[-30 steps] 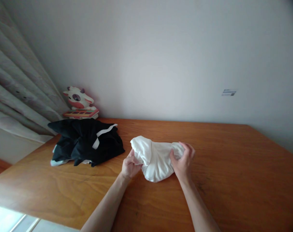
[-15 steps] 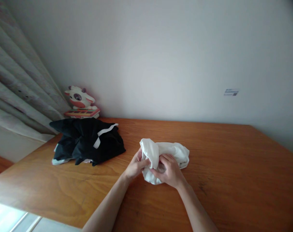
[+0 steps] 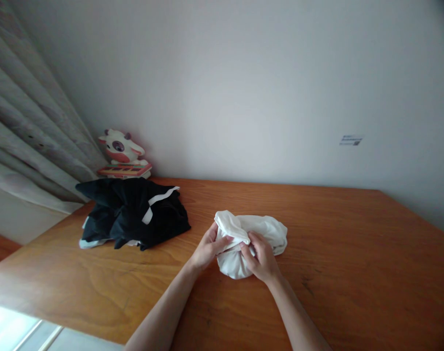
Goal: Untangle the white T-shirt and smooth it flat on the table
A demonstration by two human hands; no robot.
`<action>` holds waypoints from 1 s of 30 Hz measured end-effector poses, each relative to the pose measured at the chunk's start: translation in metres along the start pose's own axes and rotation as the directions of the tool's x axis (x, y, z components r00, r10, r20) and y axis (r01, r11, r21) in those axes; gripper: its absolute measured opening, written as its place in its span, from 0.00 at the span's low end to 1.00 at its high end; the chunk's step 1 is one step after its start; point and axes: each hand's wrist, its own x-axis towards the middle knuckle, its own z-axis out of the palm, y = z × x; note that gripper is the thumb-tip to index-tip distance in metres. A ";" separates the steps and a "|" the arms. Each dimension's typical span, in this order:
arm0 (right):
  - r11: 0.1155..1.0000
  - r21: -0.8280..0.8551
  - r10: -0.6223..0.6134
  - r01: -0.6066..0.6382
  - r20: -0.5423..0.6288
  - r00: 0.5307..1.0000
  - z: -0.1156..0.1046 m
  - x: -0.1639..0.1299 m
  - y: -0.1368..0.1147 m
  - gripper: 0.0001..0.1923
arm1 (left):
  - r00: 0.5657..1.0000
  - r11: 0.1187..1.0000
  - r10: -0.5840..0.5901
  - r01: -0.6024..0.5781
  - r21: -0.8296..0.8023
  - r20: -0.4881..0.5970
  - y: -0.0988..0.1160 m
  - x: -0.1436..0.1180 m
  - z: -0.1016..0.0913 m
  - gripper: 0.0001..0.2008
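hands pinch a bunched white cloth (image 3: pixel 253 236) mid-table (image 3: pixel 353 273): left hand (image 3: pixel 207 251) grips its left edge, right hand (image 3: pixel 262 258) clutches its near folds. black garment (image 3: pixel 132 212) lies well left; cow toy (image 3: pixel 121 148) far left.

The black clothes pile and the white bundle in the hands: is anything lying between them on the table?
No. In the head view only bare wooden table separates the black clothes pile from the white bundle, apart from the left hand gripping the bundle's near edge.

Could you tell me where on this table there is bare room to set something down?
The table is bare right of the white cloth, and along the near edge below the black garment. It is crowded at the far-left corner, by the toy cow.
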 end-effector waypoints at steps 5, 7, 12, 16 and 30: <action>0.999 0.036 0.042 -0.041 -0.040 0.998 0.001 -0.001 0.002 0.13 | 1.000 1.000 -0.019 0.019 -0.013 -0.024 -0.003 0.001 -0.003 0.29; 0.998 0.045 0.052 -0.050 -0.062 0.997 0.002 -0.002 0.003 0.12 | 1.000 1.000 -0.017 0.016 -0.011 -0.005 -0.004 0.002 -0.005 0.29; 0.975 0.163 0.173 -0.150 -0.133 0.976 0.003 -0.003 0.006 0.14 | 1.000 1.000 -0.004 0.004 -0.009 -0.021 -0.005 0.003 -0.009 0.28; 0.875 0.380 0.411 -0.300 -0.256 0.875 0.005 0.000 0.014 0.20 | 0.996 0.998 0.016 -0.021 -0.054 -0.085 -0.003 0.006 -0.011 0.22; 0.112 0.976 0.835 -0.185 0.009 0.550 -0.006 0.015 0.040 0.24 | 0.966 0.914 0.149 -0.216 -0.343 -0.212 0.016 0.010 -0.017 0.13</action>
